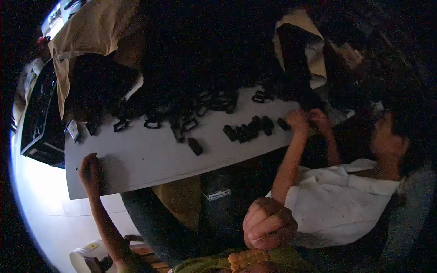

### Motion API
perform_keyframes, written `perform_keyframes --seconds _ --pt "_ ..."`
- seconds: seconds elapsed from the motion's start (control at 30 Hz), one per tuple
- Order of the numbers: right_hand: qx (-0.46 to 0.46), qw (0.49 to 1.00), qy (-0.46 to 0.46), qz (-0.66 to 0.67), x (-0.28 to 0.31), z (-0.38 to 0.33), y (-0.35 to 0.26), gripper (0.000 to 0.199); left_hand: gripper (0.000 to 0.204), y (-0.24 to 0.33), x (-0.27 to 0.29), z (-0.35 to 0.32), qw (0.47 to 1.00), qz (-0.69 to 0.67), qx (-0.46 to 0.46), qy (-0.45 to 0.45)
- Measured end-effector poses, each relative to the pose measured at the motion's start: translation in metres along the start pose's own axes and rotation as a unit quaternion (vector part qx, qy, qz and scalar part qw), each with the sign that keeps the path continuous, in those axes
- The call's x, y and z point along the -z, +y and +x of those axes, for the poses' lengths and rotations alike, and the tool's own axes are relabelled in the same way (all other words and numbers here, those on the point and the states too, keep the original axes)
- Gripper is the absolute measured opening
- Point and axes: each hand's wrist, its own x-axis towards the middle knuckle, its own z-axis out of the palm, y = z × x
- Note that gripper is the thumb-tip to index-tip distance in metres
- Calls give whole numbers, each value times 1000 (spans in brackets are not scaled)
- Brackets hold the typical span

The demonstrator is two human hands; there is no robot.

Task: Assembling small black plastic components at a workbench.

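My left hand is at the left end of a pale table, with its fingers drawn together. Whatever it grips is too dark to make out. Close in front of my body, off the table, my right hand is curled into a fist. Its fingers hide anything inside. A single black block-shaped part lies mid-table, apart from a row of similar black parts to its right. Farther back are several loose black frame-shaped pieces, and a dark heap merges into shadow behind them.
At the right a co-worker in a white shirt has both hands over the table's right part. Brown paper or card rises at the back left, another torn brown piece at the back right. A black crate stands beyond the left end.
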Motion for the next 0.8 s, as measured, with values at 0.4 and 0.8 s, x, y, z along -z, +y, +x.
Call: perform_keyframes --seconds 0.4,0.8 --pt "77 991 -80 -77 14 5 -35 9 24 5 -7 10 997 -10 -12 -72" --pt "-116 574 287 -758 37 -40 -237 27 37 22 -30 33 806 441 -395 -18"
